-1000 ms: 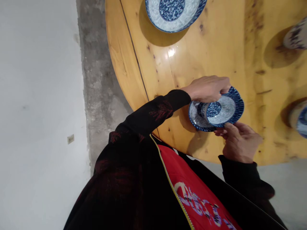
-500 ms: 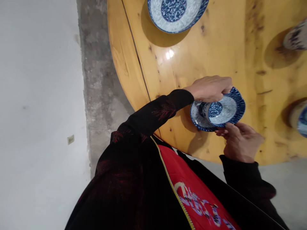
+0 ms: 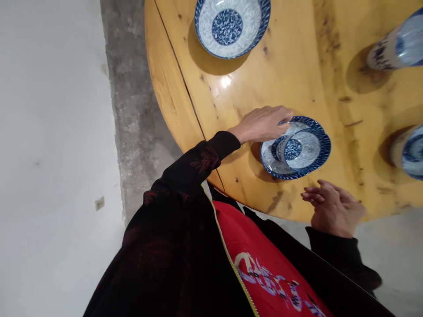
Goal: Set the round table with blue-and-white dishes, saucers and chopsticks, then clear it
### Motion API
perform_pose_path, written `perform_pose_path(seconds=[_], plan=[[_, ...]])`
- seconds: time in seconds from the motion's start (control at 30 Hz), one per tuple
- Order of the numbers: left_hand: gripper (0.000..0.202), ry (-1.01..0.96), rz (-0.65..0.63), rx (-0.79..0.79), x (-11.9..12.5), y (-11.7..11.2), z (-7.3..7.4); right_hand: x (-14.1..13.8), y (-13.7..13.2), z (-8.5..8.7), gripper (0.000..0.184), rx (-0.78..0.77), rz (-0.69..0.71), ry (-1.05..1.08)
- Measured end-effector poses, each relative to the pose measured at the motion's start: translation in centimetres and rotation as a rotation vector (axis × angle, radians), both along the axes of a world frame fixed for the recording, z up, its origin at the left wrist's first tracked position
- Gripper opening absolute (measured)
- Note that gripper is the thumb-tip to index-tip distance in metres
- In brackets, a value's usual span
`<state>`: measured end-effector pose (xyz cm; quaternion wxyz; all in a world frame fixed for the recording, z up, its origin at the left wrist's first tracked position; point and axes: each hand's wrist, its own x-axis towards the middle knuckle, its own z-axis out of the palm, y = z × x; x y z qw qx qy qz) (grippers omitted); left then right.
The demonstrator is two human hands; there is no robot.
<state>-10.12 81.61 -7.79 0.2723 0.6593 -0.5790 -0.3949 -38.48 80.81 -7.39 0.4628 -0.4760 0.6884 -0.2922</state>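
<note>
A blue-and-white saucer (image 3: 273, 165) lies near the front edge of the round wooden table (image 3: 297, 70). A small matching bowl (image 3: 306, 149) sits tilted inside it. My left hand (image 3: 261, 125) reaches over from the left, and its fingertips are closed on the far rim of the saucer and bowl. My right hand (image 3: 333, 211) hovers over the table's edge just below the saucer. It is apart from the saucer, fingers loosely stretched out, holding nothing.
A larger blue-and-white dish (image 3: 231, 26) stands at the far side of the table. Two more blue-and-white pieces, one (image 3: 396, 48) at the upper right and one (image 3: 410, 154) at the right edge, are cut off. Concrete floor and a white wall lie to the left.
My right hand has let go of the saucer's near rim and drawn back toward me. The left hand has stayed on the far rim.
</note>
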Motion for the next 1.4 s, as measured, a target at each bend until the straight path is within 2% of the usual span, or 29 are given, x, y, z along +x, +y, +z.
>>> perform_pose_path(seconds=[0.13, 0.23, 0.37, 0.57, 0.7, 0.83, 0.93, 1.13, 1.27, 1.4], plan=[[0.03, 0.038, 0.042, -0.019, 0.8, 1.6, -0.2, -1.8, 3.9, -0.5, 0.033, 0.058, -0.109, -0.001], [0.033, 0.074, 0.097, 0.001, 1.3, 3.5, -0.4, -2.3, 7.1, -1.5, 0.041, 0.144, -0.122, -0.006], [0.035, 0.109, 0.215, 0.058, 1.5, 7.5, -1.0, -2.2, 10.1, -2.9, 0.055, 0.255, -0.024, -0.027], [0.036, 0.179, 0.428, 0.176, 0.0, 15.5, -3.1, -2.1, 11.5, -4.5, 0.067, 0.385, 0.161, -0.122], [0.034, 0.212, 0.552, 0.243, -2.9, 20.1, -3.7, -3.4, 12.2, -5.1, 0.069, 0.373, 0.177, -0.137], [0.034, 0.224, 0.594, 0.295, -7.2, 22.7, -3.4, -6.2, 13.9, -5.5, 0.07, 0.356, 0.123, -0.171], [0.035, 0.235, 0.542, 0.293, -11.0, 23.8, -3.2, -8.9, 16.1, -5.9, 0.069, 0.347, 0.062, -0.214], [0.033, 0.2, 0.357, 0.273, -18.1, 26.3, -2.6, -13.3, 21.1, -7.3, 0.065, 0.386, 0.024, -0.298], [0.035, 0.201, 0.28, 0.243, -20.7, 27.5, -2.0, -14.9, 22.2, -8.0, 0.062, 0.361, 0.051, -0.344], [0.038, 0.164, 0.28, 0.215, -21.7, 28.1, -1.2, -15.0, 22.0, -7.5, 0.056, 0.305, 0.073, -0.377]])
